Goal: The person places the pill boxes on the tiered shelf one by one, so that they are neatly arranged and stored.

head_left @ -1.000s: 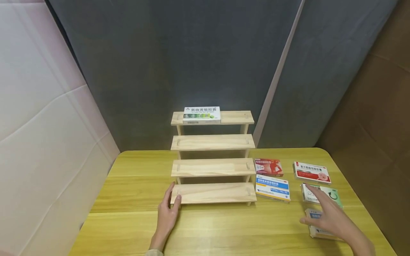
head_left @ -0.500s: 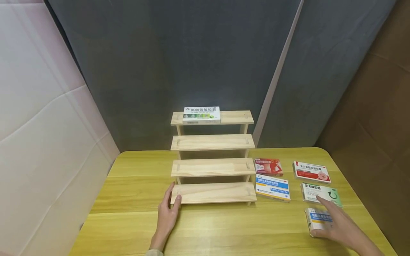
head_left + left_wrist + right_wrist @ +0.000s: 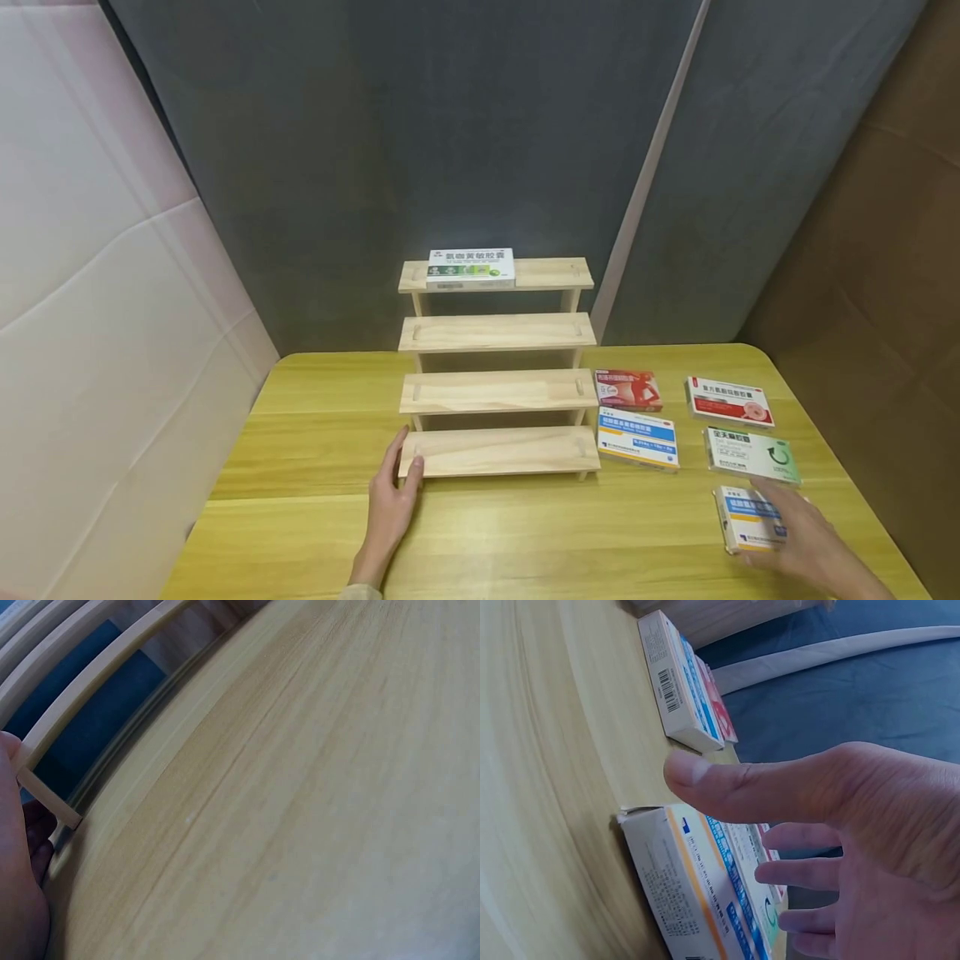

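Note:
In the head view, my left hand (image 3: 392, 500) holds the left end of the lowest board of a stepped wooden display stand (image 3: 498, 454). Its thumb lies at the front edge; the left wrist view shows fingers curled beside the stand's leg (image 3: 49, 798). My right hand (image 3: 810, 537) hovers over the right part of a blue-and-white medicine box (image 3: 742, 512), thumb and fingers spread apart. From the right wrist, the thumb (image 3: 735, 784) extends above that box (image 3: 690, 877), whose end flap sticks out a little. The hand hides the box's right end in the head view.
A green-and-white box (image 3: 750, 454) and a red-and-white box (image 3: 729, 402) lie behind the right hand. Beside the stand are another blue-and-white box (image 3: 637, 437) and a red box (image 3: 628, 390). A white-and-green box (image 3: 471, 268) rests on the top board. Curtains stand behind the table.
My right hand has drawn back toward the near right, from over the green-and-white box to the nearest blue-and-white box. My left hand has stayed at the stand.

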